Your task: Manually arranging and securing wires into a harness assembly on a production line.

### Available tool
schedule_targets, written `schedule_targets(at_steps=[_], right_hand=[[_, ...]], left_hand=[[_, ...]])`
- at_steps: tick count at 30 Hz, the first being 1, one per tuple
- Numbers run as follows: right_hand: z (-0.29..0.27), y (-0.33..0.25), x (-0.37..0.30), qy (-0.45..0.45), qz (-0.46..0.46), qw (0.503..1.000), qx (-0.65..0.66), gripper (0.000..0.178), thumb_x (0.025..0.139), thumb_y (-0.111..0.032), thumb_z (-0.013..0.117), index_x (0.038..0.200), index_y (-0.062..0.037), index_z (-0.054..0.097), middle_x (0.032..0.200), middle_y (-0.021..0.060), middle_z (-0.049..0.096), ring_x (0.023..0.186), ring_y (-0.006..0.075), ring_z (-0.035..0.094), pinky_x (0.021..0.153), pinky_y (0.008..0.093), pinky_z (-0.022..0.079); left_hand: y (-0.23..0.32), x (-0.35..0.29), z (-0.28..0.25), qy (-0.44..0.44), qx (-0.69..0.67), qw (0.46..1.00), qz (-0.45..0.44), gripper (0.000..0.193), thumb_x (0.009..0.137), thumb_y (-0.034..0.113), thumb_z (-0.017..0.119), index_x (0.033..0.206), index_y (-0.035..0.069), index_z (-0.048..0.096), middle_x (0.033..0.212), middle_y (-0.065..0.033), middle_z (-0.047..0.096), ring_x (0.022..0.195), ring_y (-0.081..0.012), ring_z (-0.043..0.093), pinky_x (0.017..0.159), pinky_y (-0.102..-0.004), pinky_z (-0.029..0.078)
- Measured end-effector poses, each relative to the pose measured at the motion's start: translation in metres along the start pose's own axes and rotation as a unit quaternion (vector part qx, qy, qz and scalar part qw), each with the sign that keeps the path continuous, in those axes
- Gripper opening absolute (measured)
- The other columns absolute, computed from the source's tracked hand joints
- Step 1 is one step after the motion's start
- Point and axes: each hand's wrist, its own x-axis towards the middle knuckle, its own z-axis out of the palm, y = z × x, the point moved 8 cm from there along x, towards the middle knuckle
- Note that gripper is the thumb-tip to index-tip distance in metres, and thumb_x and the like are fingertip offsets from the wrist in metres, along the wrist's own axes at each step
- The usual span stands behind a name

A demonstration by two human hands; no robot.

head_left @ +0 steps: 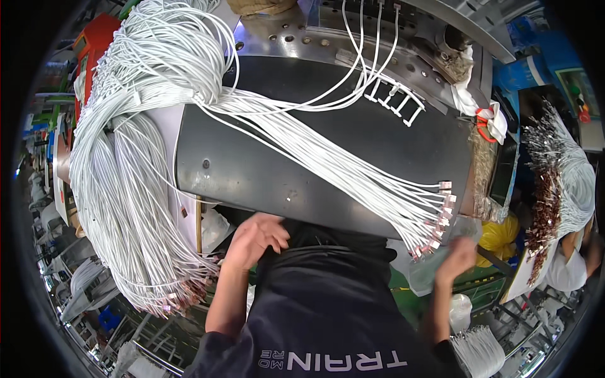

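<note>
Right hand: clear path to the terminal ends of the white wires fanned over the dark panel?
Probably yes. The right hand is raised just below the terminal ends hanging off the dark panel edge, with nothing visible between. It seems to touch a clear bag, so whether it is free is unclear.

Cluttered workshop: green floor (pixel 403 296), metal racks (pixel 151 353), bright overhead light.

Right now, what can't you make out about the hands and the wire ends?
Head view only:
- Left hand: fingertips curl at the dark panel edge over the torso; any grip is hidden.
- Right hand: motion-blurred beside the wire terminals; contact unclear, and whether it holds the clear bag.
- Terminals: too small to tell type.
- Left wire bundle ends: small and dim near the picture rim.
</note>
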Motion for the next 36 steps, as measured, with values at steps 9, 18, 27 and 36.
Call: schedule_targets(at_steps=[9, 18, 27, 36], right_hand=[[0.121, -0.018, -0.102, -0.202, 0.303, 0.905, 0.218, 0.027, 0.099, -0.01, 0.058, 0.119, 0.0075, 0.062, 0.101, 0.0146, 0.071, 0.084, 0.0196, 0.069, 0.07, 0.0316, 0.056], [0.124, 0.0, -0.117, -0.331, 0.173, 0.897, 0.236, 0.029, 0.095, 0.007, 0.054, 0.122, -0.0001, 0.061, 0.103, 0.0085, 0.072, 0.091, 0.0183, 0.069, 0.077, 0.0308, 0.057], [0.127, -0.018, -0.094, -0.284, 0.237, 0.867, 0.333, 0.027, 0.095, 0.006, 0.06, 0.122, 0.0008, 0.06, 0.107, 0.0117, 0.071, 0.087, 0.0186, 0.072, 0.072, 0.0297, 0.059], [0.146, -0.074, -0.097, -0.515, 0.24, 0.791, 0.224, 0.03, 0.1, -0.015, 0.063, 0.126, -0.0006, 0.065, 0.113, 0.0103, 0.073, 0.103, 0.0216, 0.071, 0.088, 0.0362, 0.056]], left_hand=[[0.011, -0.009, -0.105, 0.432, 0.077, 0.88, 0.183, 0.025, 0.106, 0.022, 0.055, 0.095, 0.002, 0.065, 0.087, -0.0065, 0.069, 0.078, -0.0154, 0.065, 0.07, -0.0299, 0.051], [0.004, -0.031, -0.135, 0.487, 0.083, 0.848, 0.193, 0.022, 0.104, 0.018, 0.055, 0.111, -0.001, 0.064, 0.109, -0.009, 0.069, 0.099, -0.0173, 0.065, 0.082, -0.0332, 0.053], [-0.003, -0.023, -0.148, 0.432, 0.084, 0.878, 0.187, 0.027, 0.107, 0.025, 0.054, 0.115, -0.001, 0.061, 0.113, -0.0124, 0.069, 0.104, -0.0241, 0.068, 0.092, -0.0395, 0.055], [-0.012, -0.007, -0.101, 0.405, 0.275, 0.849, 0.197, 0.033, 0.109, 0.027, 0.05, 0.093, 0.003, 0.066, 0.086, -0.006, 0.071, 0.077, -0.0191, 0.066, 0.07, -0.0314, 0.051]])
